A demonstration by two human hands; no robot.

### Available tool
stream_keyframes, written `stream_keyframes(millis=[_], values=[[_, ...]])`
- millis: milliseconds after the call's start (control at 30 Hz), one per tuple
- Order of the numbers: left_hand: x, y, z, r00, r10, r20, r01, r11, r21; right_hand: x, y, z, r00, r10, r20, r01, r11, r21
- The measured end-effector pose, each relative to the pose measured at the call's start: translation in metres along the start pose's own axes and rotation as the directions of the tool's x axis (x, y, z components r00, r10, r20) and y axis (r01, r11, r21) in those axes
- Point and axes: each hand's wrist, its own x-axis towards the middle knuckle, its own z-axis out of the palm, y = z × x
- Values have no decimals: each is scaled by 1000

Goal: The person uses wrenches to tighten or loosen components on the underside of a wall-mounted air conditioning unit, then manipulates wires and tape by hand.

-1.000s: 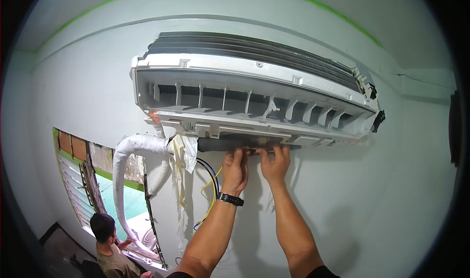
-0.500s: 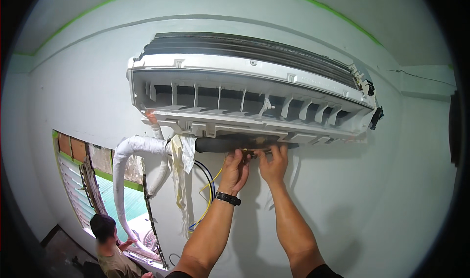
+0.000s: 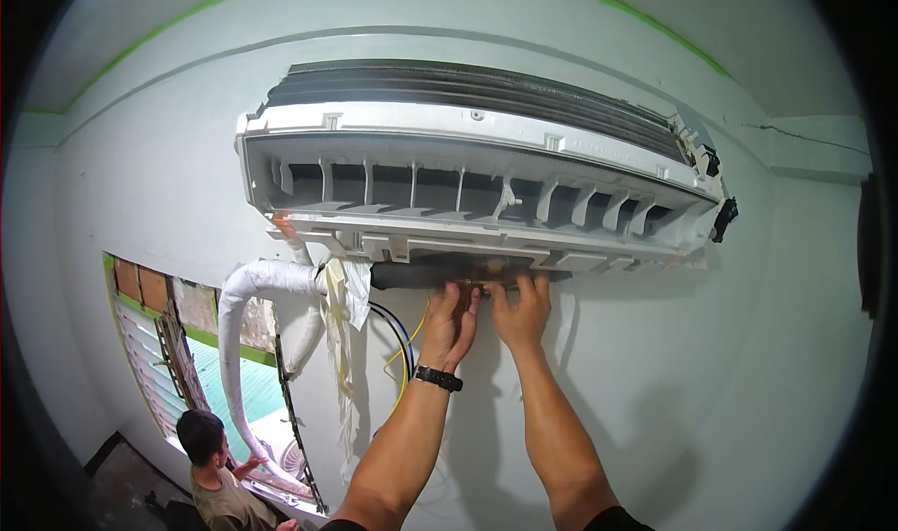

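Note:
Both my hands are raised to the underside of a wall-mounted air conditioner unit [image 3: 468,124] with its front cover off. A thin copper-coloured pipe [image 3: 466,282] runs beneath it. My left hand [image 3: 451,330] has its fingers closed on this pipe from below. Just to the right, my right hand [image 3: 522,314] pinches along the same pipe, its fingertips partly hidden under the unit. Above the fingers, a brass-coloured fitting [image 3: 493,265] shows in shadow. Black foam pipe insulation [image 3: 407,276] lies left of the fitting.
A white-wrapped pipe bundle [image 3: 231,320] bends down through the window [image 3: 238,381], with loose tape [image 3: 340,344] hanging at its end. Yellow, blue and black wires [image 3: 405,349] dangle left of my forearm. At lower left, another person [image 3: 220,475] has a hand by the bundle.
My hands stay at the pipe with only slight finger movement. The view has shifted a little. At the window, the other person's head appears slightly lower and farther right.

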Motion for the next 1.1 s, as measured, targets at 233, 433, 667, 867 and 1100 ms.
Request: stream_keyframes(millis=[233, 433, 667, 867, 1100], values=[[-2, -6, 6, 983, -27, -180, 25, 1000, -16, -2, -1, 0, 1000, 12, -3, -12, 1000, -3], [-2, 2, 6, 998, -45, 39, 48, 996, -71, -2, 4, -4, 999, 3, 40, -3, 1000, -25], [-7, 9, 10, 979, -151, -140, 153, 988, 10, -5, -5, -5, 995, 79, 60, -79, 997, -4], [1, 0, 2, 986, -56, -156, 59, 998, 10, -4, -1, -2, 999, 36, 13, -36, 999, -15], [7, 18, 4, 998, -68, -16, 69, 988, 140, -3, -3, -3, 996, 66, 63, -66, 998, -16]])
